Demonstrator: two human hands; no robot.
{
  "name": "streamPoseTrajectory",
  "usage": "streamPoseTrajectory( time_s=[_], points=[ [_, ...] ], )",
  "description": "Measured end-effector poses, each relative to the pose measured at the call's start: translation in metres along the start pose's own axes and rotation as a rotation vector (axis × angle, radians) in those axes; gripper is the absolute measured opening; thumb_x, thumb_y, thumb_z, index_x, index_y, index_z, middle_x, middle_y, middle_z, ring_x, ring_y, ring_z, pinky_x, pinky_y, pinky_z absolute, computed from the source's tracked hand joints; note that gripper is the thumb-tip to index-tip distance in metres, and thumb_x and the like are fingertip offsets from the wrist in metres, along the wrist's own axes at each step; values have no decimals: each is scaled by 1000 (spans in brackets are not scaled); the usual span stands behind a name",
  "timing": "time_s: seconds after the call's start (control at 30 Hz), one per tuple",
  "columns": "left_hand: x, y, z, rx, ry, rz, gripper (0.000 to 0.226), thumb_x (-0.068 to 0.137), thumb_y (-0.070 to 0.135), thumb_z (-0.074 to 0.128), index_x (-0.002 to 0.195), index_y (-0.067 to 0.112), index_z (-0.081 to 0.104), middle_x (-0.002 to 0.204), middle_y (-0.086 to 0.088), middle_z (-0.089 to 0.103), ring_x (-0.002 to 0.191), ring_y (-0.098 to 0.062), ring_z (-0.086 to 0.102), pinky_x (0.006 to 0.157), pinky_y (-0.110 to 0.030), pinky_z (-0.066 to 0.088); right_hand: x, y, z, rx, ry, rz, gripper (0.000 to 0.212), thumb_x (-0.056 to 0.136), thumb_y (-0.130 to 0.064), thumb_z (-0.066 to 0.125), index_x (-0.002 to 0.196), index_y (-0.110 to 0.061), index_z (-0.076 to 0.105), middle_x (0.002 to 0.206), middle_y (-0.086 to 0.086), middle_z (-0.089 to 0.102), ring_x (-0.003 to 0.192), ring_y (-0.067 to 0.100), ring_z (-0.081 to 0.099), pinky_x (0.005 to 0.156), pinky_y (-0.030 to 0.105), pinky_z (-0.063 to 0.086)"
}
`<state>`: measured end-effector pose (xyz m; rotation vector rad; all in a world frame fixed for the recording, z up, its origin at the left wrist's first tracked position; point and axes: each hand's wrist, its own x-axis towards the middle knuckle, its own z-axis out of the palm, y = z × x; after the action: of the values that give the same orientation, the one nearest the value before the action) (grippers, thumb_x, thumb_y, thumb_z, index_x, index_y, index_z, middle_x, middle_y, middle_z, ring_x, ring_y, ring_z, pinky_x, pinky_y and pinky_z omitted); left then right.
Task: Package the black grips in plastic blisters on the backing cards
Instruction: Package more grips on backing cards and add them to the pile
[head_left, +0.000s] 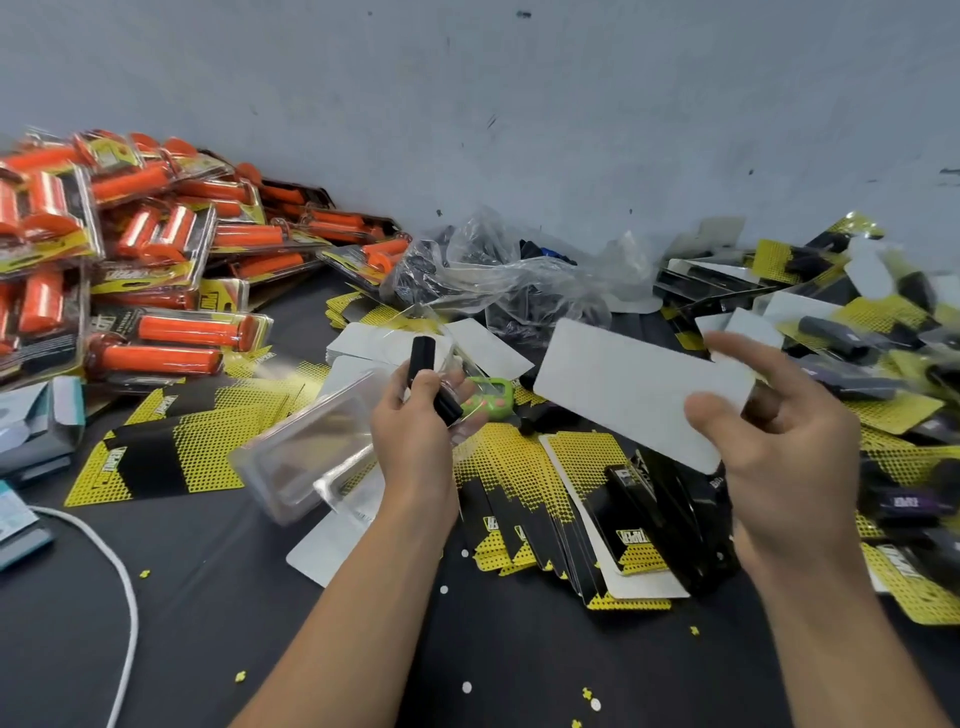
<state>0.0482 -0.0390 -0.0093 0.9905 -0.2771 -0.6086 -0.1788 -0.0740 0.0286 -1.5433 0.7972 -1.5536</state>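
left hand (415, 436) fingers round black grip (422, 358) | right hand (779, 447) seemingly pinches card (634, 395)

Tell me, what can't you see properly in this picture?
Head view:
The middle of the black grip is behind the left hand.
The white card in the right hand turns its far side away.
The pile of packs on the right is blurred, labels unreadable.
The plastic bag is crumpled, hiding its contents.
The orange packs are cut off by the left edge.
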Motion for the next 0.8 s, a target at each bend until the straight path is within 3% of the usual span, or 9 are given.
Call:
streamPoseTrajectory(
  time_s=[0.03, 0.13, 0.3, 0.4, 0.47, 0.53, 0.6, 0.7, 0.8],
  points=[
    [0, -1, 0, 19, -7, 5, 28, 106, 10, 49, 130, 10, 63, 89, -9, 75, 79, -14, 76, 58, -32, 61, 1, 1, -1, 37, 9, 17, 39, 88, -5, 73, 114, -34, 75, 81, 22, 69, 78, 28, 71, 68, 33, 60],
    [0, -3, 0, 63, -36, 20, 28, 104, 10, 49, 125, 16, 66, 86, -7, 73, 78, -15, 74, 53, -28, 56, 3, 2, 2, 164, 102, 68, 28, 89, -4, 75, 95, -32, 73, 76, 1, 75, 78, 14, 74, 68, 22, 58],
    [-5, -3, 2, 74, -71, 2, 24, 105, 11, 51, 115, 27, 66, 86, -8, 75, 79, -19, 74, 51, -28, 54, 4, 2, -1, 127, 171, 20, 17, 84, -19, 80, 80, -35, 76, 79, -9, 74, 76, 10, 70, 61, 24, 56],
    [-7, -4, 4, 118, -87, 18, 24, 106, 12, 52, 118, 27, 66, 84, -3, 78, 80, -16, 76, 54, -28, 58, -4, 1, 6, -99, 9, -75, 6, 80, -34, 78, 85, -37, 76, 82, -10, 75, 75, 12, 73, 49, 24, 54],
    [-9, -4, 5, 147, -101, 26, 25, 105, 12, 53, 124, 22, 66, 84, -3, 78, 81, -17, 76, 55, -28, 58, -9, 6, 19, -185, -150, -55, 15, 81, -30, 75, 91, -40, 75, 85, -14, 76, 77, 9, 74, 50, 24, 55],
    [-11, -5, 6, 167, -109, 34, 25, 105, 12, 54, 124, 23, 67, 88, -5, 79, 82, -17, 76, 56, -30, 59, -17, 12, 30, -217, -295, 8, 23, 89, -17, 71, 100, -37, 74, 91, -15, 77, 83, 7, 74, 60, 31, 61],
    [-11, -5, 6, 166, -117, 41, 26, 104, 12, 55, 123, 23, 68, 89, -6, 79, 82, -18, 76, 56, -30, 59, -20, 15, 37, -231, -336, 78, 19, 97, -14, 65, 101, -31, 73, 93, -14, 77, 85, 7, 74, 68, 37, 63],
    [-11, -6, 7, 161, -127, 44, 26, 103, 13, 55, 125, 21, 68, 90, -7, 79, 84, -18, 77, 57, -30, 59, -18, 11, 37, -126, -338, 156, 14, 98, -25, 62, 97, -35, 71, 92, -13, 77, 79, 2, 71, 59, 20, 55],
    [-13, -7, 9, 127, -158, 36, 25, 102, 11, 56, 121, 17, 69, 85, -7, 77, 80, -18, 74, 61, -32, 59, -21, 8, 42, -51, -507, 403, 11, 81, -40, 62, 91, -38, 66, 87, 0, 78, 71, 14, 72, 60, 34, 55]
  ],
)
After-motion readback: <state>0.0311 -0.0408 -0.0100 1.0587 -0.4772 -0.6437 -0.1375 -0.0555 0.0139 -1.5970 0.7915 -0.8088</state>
